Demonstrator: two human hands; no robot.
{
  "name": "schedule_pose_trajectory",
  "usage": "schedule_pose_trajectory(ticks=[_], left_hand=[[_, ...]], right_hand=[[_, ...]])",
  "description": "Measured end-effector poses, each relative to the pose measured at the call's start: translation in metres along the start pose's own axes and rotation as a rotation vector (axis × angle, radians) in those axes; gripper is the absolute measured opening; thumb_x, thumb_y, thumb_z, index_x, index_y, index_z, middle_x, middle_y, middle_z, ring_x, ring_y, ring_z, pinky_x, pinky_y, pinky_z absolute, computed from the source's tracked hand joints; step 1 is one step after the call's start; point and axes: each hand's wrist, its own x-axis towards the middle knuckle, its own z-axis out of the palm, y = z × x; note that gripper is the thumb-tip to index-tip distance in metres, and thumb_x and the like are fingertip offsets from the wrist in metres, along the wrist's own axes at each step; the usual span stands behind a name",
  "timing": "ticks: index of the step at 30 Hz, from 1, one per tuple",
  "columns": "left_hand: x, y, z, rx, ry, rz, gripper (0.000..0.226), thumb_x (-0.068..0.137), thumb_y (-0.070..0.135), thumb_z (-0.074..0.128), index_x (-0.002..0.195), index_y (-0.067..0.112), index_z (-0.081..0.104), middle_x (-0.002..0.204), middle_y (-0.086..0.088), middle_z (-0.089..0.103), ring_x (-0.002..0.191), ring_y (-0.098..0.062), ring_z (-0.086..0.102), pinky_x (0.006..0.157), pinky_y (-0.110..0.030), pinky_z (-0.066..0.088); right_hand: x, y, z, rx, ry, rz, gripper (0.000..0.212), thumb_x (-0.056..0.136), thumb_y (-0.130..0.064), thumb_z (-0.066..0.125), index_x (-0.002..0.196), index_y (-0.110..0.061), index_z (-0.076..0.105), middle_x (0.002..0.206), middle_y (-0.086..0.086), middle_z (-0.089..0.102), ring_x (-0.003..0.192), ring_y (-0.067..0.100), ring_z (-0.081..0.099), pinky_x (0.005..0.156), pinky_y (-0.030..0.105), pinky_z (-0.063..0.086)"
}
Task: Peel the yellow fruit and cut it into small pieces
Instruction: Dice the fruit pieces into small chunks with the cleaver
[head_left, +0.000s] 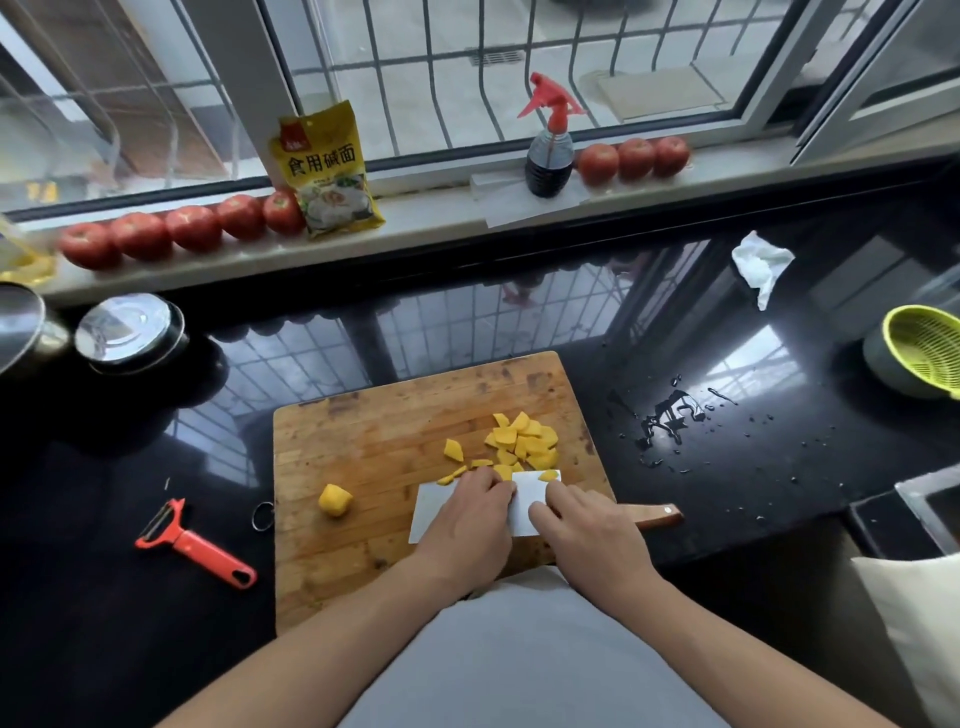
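Cut yellow fruit pieces (524, 444) are heaped on the far right of the wooden cutting board (374, 447), and an uncut chunk (335, 500) is left near its left edge. The flat cleaver blade (530, 501) is covered by both hands: the left hand (467, 519) is laid over it with fingers (485, 480) bent at the small pieces, the right hand (587, 525) with fingers nearly straight. An orange peeler (195, 543) is left on the black worktop (727, 467).

Yellow fruit pieces (524, 441), peeled and cut into small flat chunks, heaped near the right far part of the wooden cutting board (374, 447); a few strays just left of the heap. One larger uncut chunk (335, 500) lying apart toward the left edge.
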Motion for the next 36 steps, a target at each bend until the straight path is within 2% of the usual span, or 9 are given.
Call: schedule_pose_trajectory(ticks=[5, 7, 11, 16, 20, 22, 26, 31, 36], left_hand=[[0.012, -0.004, -0.013, 0.024, 0.101, -0.081, 0.046, 0.096, 0.000, 0.045, 0.140, 0.010, 0.055, 0.145, -0.007, 0.046, 0.136, -0.026, 0.040, 0.111, -0.035, 0.038], [0.011, -0.001, -0.017, 0.057, 0.172, 0.058, 0.055, 0.094, -0.001, 0.050, 0.147, 0.015, 0.053, 0.151, -0.004, 0.044, 0.140, -0.023, 0.035, 0.114, -0.035, 0.035], [0.008, -0.001, -0.015, 0.199, -0.026, 0.352, 0.048, 0.099, 0.014, 0.056, 0.146, 0.023, 0.053, 0.147, -0.002, 0.050, 0.130, -0.024, 0.043, 0.108, -0.041, 0.040], [0.028, -0.015, -0.029, 0.444, -0.034, 0.180, 0.066, 0.101, 0.014, 0.047, 0.162, 0.022, 0.026, 0.162, -0.006, 0.034, 0.143, -0.029, 0.033, 0.115, -0.042, 0.033], [0.026, -0.021, -0.046, 0.240, 0.059, 0.231, 0.065, 0.097, -0.003, 0.046, 0.155, 0.026, 0.046, 0.145, 0.001, 0.052, 0.129, -0.021, 0.044, 0.106, -0.037, 0.041], [0.018, -0.022, -0.046, 0.220, -0.033, 0.299, 0.063, 0.097, -0.004, 0.045, 0.151, 0.027, 0.051, 0.137, 0.002, 0.055, 0.121, -0.021, 0.046, 0.102, -0.038, 0.043], [0.026, -0.021, -0.033, 0.427, -0.187, 0.269, 0.067, 0.102, 0.014, 0.049, 0.162, 0.032, 0.026, 0.139, -0.007, 0.043, 0.121, -0.027, 0.041, 0.099, -0.040, 0.038], [0.041, -0.021, -0.055, 0.267, 0.015, 0.100, 0.070, 0.098, 0.001, 0.047, 0.160, 0.032, 0.035, 0.119, 0.001, 0.046, 0.105, -0.020, 0.041, 0.087, -0.033, 0.038], [0.021, -0.016, -0.053, 0.329, -0.196, 0.359, 0.068, 0.100, 0.002, 0.050, 0.155, 0.041, 0.041, 0.132, 0.000, 0.047, 0.117, -0.021, 0.040, 0.098, -0.038, 0.040]], right_hand=[[0.001, -0.006, 0.002, 0.017, 0.055, -0.011, 0.021, 0.081, 0.000, 0.037, 0.070, -0.014, 0.047, 0.069, 0.006, 0.045, 0.052, 0.023, 0.039, 0.050, 0.032, 0.022], [0.000, -0.005, 0.002, 0.016, 0.060, -0.020, 0.022, 0.083, -0.002, 0.039, 0.071, -0.014, 0.052, 0.070, 0.006, 0.048, 0.054, 0.023, 0.042, 0.049, 0.032, 0.028], [-0.003, -0.006, 0.000, 0.016, 0.021, -0.038, 0.017, 0.087, -0.010, 0.046, 0.082, -0.015, 0.062, 0.085, 0.006, 0.059, 0.063, 0.023, 0.053, 0.053, 0.032, 0.040], [-0.002, -0.010, -0.006, -0.002, 0.030, -0.018, 0.019, 0.080, -0.002, 0.040, 0.070, -0.016, 0.049, 0.071, 0.005, 0.047, 0.054, 0.022, 0.040, 0.051, 0.030, 0.021], [-0.005, -0.012, -0.007, 0.026, 0.019, 0.000, 0.022, 0.077, 0.001, 0.034, 0.070, -0.015, 0.047, 0.070, 0.005, 0.043, 0.052, 0.022, 0.036, 0.051, 0.031, 0.020], [-0.004, -0.014, -0.008, 0.035, 0.014, -0.001, 0.023, 0.078, 0.000, 0.033, 0.069, -0.015, 0.048, 0.069, 0.005, 0.044, 0.052, 0.022, 0.037, 0.051, 0.031, 0.020], [0.001, -0.019, -0.010, 0.030, 0.019, -0.032, 0.021, 0.078, 0.000, 0.037, 0.069, -0.016, 0.047, 0.069, 0.005, 0.044, 0.052, 0.023, 0.036, 0.049, 0.032, 0.022], [0.001, -0.019, -0.007, 0.020, 0.013, -0.002, 0.023, 0.081, 0.001, 0.034, 0.069, -0.015, 0.047, 0.069, 0.005, 0.043, 0.054, 0.020, 0.026, 0.046, 0.030, 0.022], [-0.003, -0.017, -0.002, 0.016, -0.019, -0.037, 0.013, 0.082, -0.004, 0.047, 0.076, -0.014, 0.053, 0.078, 0.007, 0.051, 0.055, 0.021, 0.041, 0.049, 0.030, 0.028]])
